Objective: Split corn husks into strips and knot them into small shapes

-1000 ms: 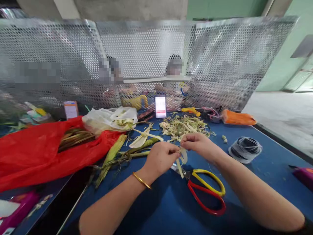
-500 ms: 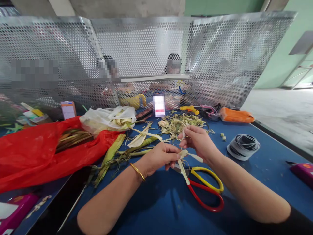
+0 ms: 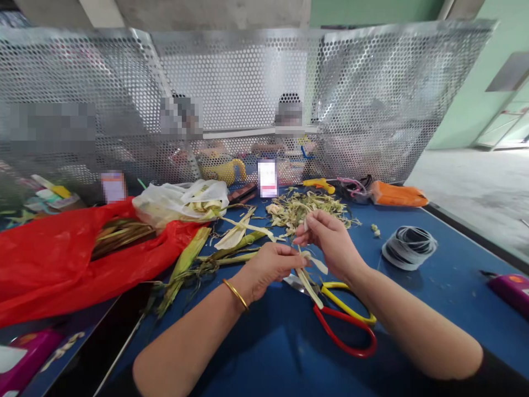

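Note:
My left hand, with a gold bangle at its wrist, pinches a small bunch of pale corn husk strips whose ends hang toward the lower right. Just above and to the right, my right hand is closed in a pinch with a thin pale strip at its fingertips. Whether that strip joins the bunch is hidden by my fingers. Below both hands lie scissors with one red and one yellow handle loop, their blades partly under the husk. Behind my right hand spreads a heap of dry husk scraps.
Left are a red plastic bag, a white plastic bag and long green husks. A wound roll of grey-white ribbon and an orange packet stand right. A perforated metal screen closes the back, with people behind it.
My left hand has turned slightly and the husk strips hang lower, nearer the scissors. My right hand has shifted a little to the left. Both hands keep their pinch.

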The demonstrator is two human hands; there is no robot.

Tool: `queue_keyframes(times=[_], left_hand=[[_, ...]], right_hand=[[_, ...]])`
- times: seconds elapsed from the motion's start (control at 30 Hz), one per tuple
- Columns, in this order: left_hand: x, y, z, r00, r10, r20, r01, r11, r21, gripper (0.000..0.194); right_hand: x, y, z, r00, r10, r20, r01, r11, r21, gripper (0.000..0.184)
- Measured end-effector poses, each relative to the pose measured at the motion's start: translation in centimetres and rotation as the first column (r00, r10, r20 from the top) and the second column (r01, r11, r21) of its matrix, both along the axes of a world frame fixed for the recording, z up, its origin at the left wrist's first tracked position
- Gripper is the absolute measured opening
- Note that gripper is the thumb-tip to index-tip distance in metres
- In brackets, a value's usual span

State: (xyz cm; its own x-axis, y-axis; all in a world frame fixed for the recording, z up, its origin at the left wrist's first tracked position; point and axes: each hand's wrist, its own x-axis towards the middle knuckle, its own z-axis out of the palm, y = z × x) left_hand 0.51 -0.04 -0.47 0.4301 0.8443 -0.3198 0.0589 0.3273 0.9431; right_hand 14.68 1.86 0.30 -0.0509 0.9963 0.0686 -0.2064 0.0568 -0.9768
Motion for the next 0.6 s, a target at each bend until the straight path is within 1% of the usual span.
queue_keyframes(times=[0.07,0.1,0.13,0.17,0.2,0.23,0.27,0.3,0.33,0.37,0.4,0.47,0.5,0.6], left_hand=[[0.0,0.1,0.0,0.998,0.046,0.045,-0.046,0.999,-0.015,0.035],[-0.1,0.3,-0.1,0.995,0.083,0.059,-0.083,0.996,-0.014,0.034],[-0.1,0.4,-0.1,0.990,0.126,0.071,-0.125,0.992,-0.008,0.035],[-0.2,0.6,-0.2,0.982,0.172,0.081,-0.172,0.985,-0.001,0.036],[-0.2,0.8,-0.3,0.972,0.215,0.089,-0.217,0.976,0.006,0.037],[-0.3,0.9,-0.4,0.963,0.251,0.099,-0.253,0.967,0.013,0.037],[-0.4,1.1,-0.5,0.954,0.280,0.109,-0.283,0.959,0.021,0.035],[-0.4,1.2,-0.6,0.947,0.300,0.118,-0.305,0.952,0.029,0.033],[-0.5,1.3,-0.7,0.943,0.310,0.122,-0.317,0.948,0.040,0.031],[-0.5,1.4,-0.7,0.943,0.312,0.119,-0.319,0.946,0.051,0.030],[-0.5,1.4,-0.8,0.946,0.304,0.114,-0.312,0.948,0.062,0.029],[-0.4,1.3,-0.8,0.957,0.274,0.096,-0.281,0.957,0.073,0.028],[-0.4,1.2,-0.7,0.962,0.259,0.088,-0.265,0.961,0.072,0.027],[-0.2,1.0,-0.5,0.965,0.247,0.089,-0.252,0.966,0.056,0.025]], right_hand=[[0.6,0.5,-0.1,0.997,-0.020,0.077,0.017,0.999,0.050,0.016],[1.1,0.8,0.0,0.988,-0.055,0.144,0.043,0.996,0.084,0.012],[1.7,1.1,0.0,0.969,-0.090,0.229,0.062,0.990,0.125,0.010],[2.3,1.4,0.2,0.939,-0.127,0.319,0.074,0.982,0.174,0.012],[2.8,1.6,0.3,0.898,-0.119,0.423,0.029,0.977,0.213,0.015],[3.2,1.8,0.5,0.848,-0.058,0.527,-0.074,0.971,0.226,0.019],[3.5,1.7,0.7,0.796,0.052,0.603,-0.215,0.956,0.201,0.023],[3.6,1.6,0.9,0.750,0.160,0.642,-0.336,0.928,0.161,0.028],[3.6,1.4,1.0,0.727,0.231,0.647,-0.410,0.902,0.138,0.034],[3.3,1.1,1.0,0.732,0.255,0.632,-0.431,0.892,0.139,0.036],[3.0,0.9,0.9,0.754,0.231,0.614,-0.405,0.901,0.158,0.032],[2.2,0.5,0.6,0.800,0.137,0.584,-0.309,0.928,0.206,0.018],[1.9,0.4,0.4,0.815,0.091,0.572,-0.262,0.939,0.224,0.014],[1.5,0.4,-0.2,0.852,-0.005,0.524,-0.140,0.962,0.236,0.019]])
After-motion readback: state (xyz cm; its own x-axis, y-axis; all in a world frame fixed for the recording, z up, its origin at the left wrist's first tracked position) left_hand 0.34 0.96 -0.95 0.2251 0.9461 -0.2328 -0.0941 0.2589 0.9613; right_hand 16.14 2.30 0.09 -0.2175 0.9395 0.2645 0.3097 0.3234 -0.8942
